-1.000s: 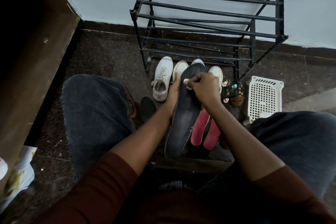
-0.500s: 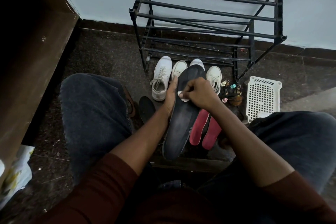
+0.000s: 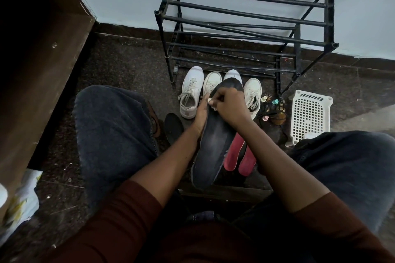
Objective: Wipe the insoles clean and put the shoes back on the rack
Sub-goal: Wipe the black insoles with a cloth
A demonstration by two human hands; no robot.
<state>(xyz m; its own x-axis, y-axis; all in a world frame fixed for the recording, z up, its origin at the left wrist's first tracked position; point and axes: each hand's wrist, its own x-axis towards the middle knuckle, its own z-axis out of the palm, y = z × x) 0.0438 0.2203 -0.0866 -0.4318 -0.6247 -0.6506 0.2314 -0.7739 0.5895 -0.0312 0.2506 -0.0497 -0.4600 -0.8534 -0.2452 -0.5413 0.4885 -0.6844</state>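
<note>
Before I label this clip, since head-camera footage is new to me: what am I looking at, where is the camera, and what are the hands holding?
No machine here: a person's two bare hands, seen from a camera worn on the head, looking down past the knees. The left hand holds a dark insole by its edge; the right hand pinches a small white wipe against it. On the floor lie two red insoles and four white shoes, in front of a black rack. A white basket lies to the right.
</note>
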